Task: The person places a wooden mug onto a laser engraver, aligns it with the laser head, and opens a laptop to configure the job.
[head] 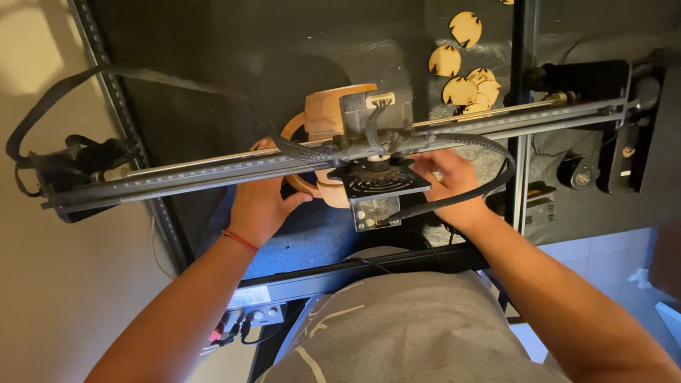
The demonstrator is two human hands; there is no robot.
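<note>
1. Both bare forearms reach up from the lower frame edge, converging toward the centre.
2. The left hand (259,206) sits at about 9 o'clock from centre, back toward the camera, fingers pointing to 12 o'clock, thumb spread toward 3 o'clock. A red band circles its wrist.
3. The right hand (454,186) lies at about 3 o'clock from centre, fingers curled and pointing toward 9 o'clock, its forearm running off toward 5 o'clock.
</note>
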